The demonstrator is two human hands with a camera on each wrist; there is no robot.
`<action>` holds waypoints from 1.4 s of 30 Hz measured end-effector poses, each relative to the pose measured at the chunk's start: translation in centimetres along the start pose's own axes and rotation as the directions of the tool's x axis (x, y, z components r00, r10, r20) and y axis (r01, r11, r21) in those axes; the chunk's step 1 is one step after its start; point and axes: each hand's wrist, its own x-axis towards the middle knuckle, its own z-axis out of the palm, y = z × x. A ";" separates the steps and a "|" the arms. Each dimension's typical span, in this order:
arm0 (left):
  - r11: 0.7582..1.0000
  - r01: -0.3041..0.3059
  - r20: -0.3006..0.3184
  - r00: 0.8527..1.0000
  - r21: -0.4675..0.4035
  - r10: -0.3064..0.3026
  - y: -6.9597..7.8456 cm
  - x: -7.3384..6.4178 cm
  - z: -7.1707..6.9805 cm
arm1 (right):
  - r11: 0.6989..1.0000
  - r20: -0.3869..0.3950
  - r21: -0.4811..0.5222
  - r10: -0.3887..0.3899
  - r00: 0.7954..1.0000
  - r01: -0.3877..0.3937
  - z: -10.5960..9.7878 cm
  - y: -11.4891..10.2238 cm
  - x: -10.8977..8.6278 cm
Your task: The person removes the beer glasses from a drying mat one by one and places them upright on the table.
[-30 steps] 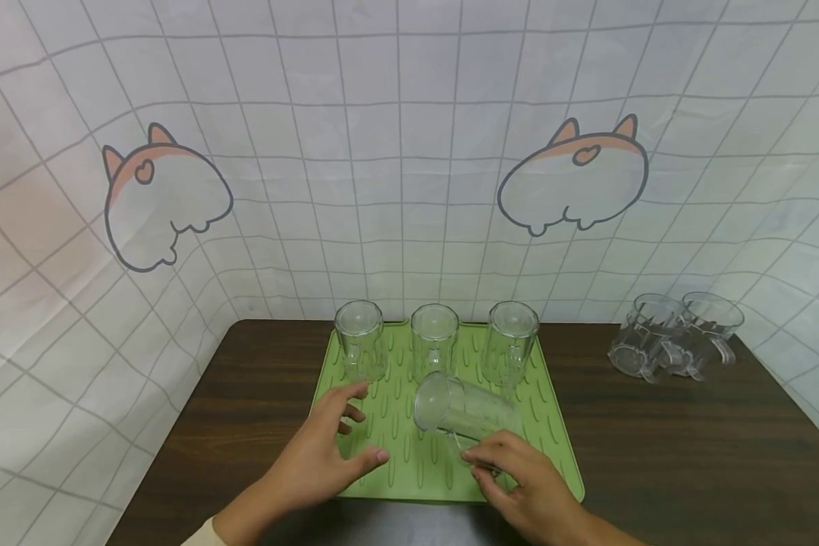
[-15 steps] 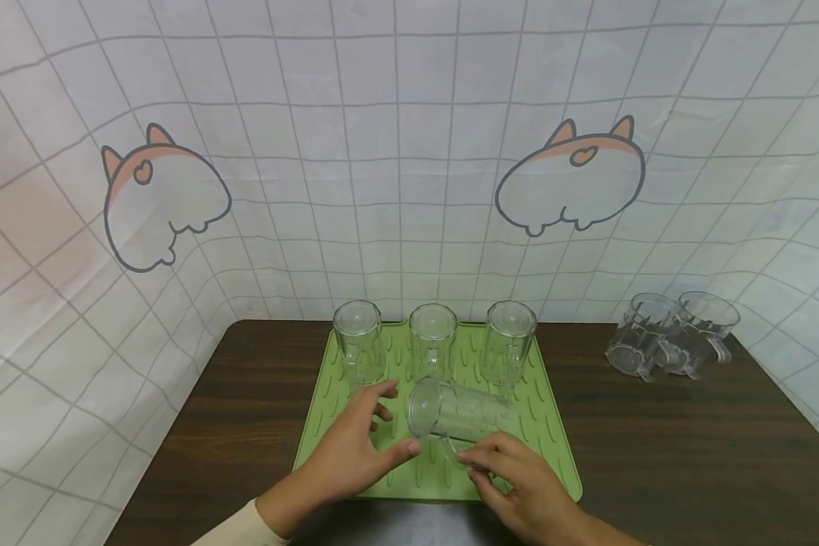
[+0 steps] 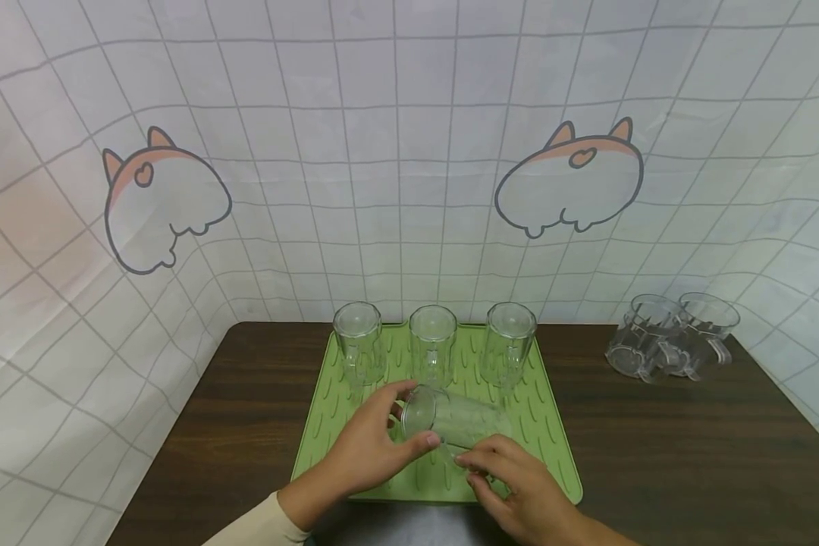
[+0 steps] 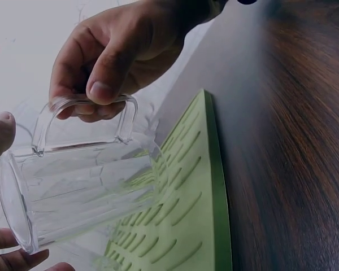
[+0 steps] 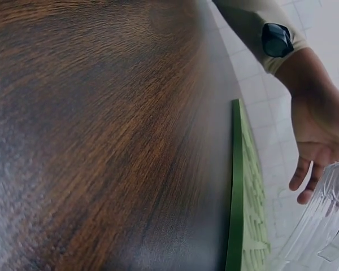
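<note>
A clear glass mug (image 3: 460,417) lies tilted on its side in the air above a green ridged mat (image 3: 553,462), one round end toward the left. My right hand (image 3: 519,481) pinches its handle between thumb and fingers, plainly seen in the left wrist view, where the mug (image 4: 85,180) hangs below that hand (image 4: 124,51). My left hand (image 3: 375,444) is spread around the mug's left end, thumb on the near side and fingertips at the far side. In the right wrist view the left hand (image 5: 316,130) shows its palm, fingers extended beside the glass.
Three glass mugs stand in a row along the mat's back: left mug (image 3: 360,341), middle mug (image 3: 434,345), right mug (image 3: 510,341). Two more glass mugs (image 3: 641,334) stand close together at the back right of the dark wooden table (image 3: 689,440). A tile-patterned sheet (image 3: 409,189) rises behind.
My left hand has moved right, up to the mug's end. The held mug has shifted slightly left and lower, its handle still in my right hand's grip.
</note>
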 end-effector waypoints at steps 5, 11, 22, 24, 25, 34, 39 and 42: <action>1.000 -0.022 -0.019 1.000 0.016 0.023 0.1 0.1 0.2 | 1.000 -0.007 -0.017 -0.020 1.000 0.020 0.1 0.1 0.1; 0.999 -0.036 -0.044 0.998 0.008 0.036 0.1 0.3 0.3 | 0.997 -0.036 -0.042 -0.061 0.997 0.060 0.1 0.3 0.1; 0.994 -0.046 -0.083 0.996 -0.094 0.038 -0.1 -0.2 0.0 | 0.976 -0.175 -0.214 -0.005 0.985 -0.033 -0.3 0.4 0.1; 0.993 -0.055 -0.084 0.995 -0.105 0.046 -0.1 -0.2 -0.1 | 0.973 -0.206 -0.224 0.006 0.979 -0.053 -0.4 0.5 0.0; 0.992 -0.059 -0.082 0.995 -0.108 0.050 -0.2 -0.2 -0.2 | 0.971 -0.218 -0.228 0.013 0.976 -0.064 -0.4 0.5 -0.1; 0.991 -0.058 -0.057 0.997 -0.125 0.051 -0.8 -0.2 -0.2 | 0.936 -0.318 -0.207 0.211 0.924 -0.285 -0.7 0.3 -0.6; 0.990 -0.031 -0.017 0.999 -0.138 0.029 -1.0 -0.2 -0.1 | 0.876 -0.336 -0.196 0.362 0.870 -0.440 -0.8 -0.3 -0.6; 0.991 -0.016 0.003 1.000 -0.133 0.017 -1.1 -0.1 -0.1 | 0.843 -0.329 -0.177 0.437 0.838 -0.509 -0.9 -0.6 -0.4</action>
